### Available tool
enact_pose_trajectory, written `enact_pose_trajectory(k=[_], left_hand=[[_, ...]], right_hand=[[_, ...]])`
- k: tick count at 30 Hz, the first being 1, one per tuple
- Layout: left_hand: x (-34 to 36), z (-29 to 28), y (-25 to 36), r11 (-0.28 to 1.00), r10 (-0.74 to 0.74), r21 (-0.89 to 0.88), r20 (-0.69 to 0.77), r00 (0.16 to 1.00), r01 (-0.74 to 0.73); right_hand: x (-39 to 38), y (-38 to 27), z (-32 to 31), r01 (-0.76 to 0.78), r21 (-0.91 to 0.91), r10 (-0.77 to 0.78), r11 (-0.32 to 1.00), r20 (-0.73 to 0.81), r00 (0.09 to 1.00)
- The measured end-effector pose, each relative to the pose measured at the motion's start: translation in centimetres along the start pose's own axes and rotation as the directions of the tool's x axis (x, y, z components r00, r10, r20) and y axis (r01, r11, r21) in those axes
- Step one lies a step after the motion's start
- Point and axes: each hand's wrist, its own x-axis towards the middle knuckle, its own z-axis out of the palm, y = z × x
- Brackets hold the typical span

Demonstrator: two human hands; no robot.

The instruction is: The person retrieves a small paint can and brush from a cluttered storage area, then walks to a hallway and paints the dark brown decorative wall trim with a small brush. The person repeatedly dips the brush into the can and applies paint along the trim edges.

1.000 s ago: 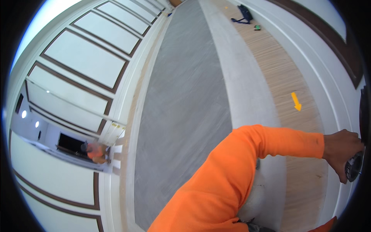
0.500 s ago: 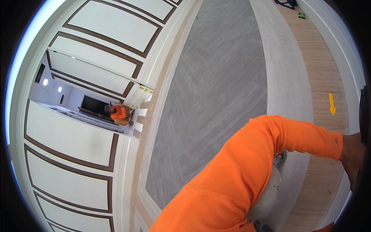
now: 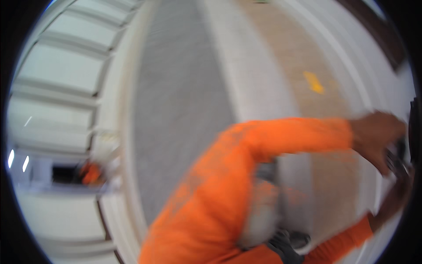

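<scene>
Left grip [image 3: 379, 134]: fingers bent, blurred; I can't tell hold.
Right grip [image 3: 401, 187]: just below left; spread and hold I can't tell.
Dark-and-silver object [image 3: 398, 165]: between both grips.
Yellow arrow [image 3: 314, 82]: left of left grip, farther out.

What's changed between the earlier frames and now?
Right hand has come up into view below the left hand, close to a blurred dark object. The view swung too, putting the yellow arrow further left and higher in frame. Blur hides any grip change. Unchanged: left sleeve reaching right, arrow on the wood-look strip.
</scene>
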Motion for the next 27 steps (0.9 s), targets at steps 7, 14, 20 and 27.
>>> enact_pose_trajectory(k=[7, 14, 20, 27], left_hand=[[0.4, -3.4, 1.5, 0.968, -0.248, -0.026, 0.063, 0.967, 0.25], [1.5, -1.0, 1.2, 0.966, -0.217, -0.12, 0.114, 0.969, 0.23], [1.2, -0.2, 0.1, 0.953, -0.219, -0.192, 0.101, 0.971, 0.235], [1.1, 0.0, -0.7, 0.946, -0.245, -0.19, 0.111, 0.963, 0.263]], right_hand=[[1.9, -9.6, 9.7, -0.056, 0.637, 0.176, 0.769, -0.127, 0.976], [0.6, -9.5, 8.1, 0.019, 0.655, 0.17, 0.755, -0.224, 0.96], [0.9, -9.3, 8.1, 0.222, 0.327, -0.035, 0.918, -0.491, 0.871], [2.3, -9.5, 5.4, 0.33, -0.391, -0.504, 0.859, -0.533, 0.68]])
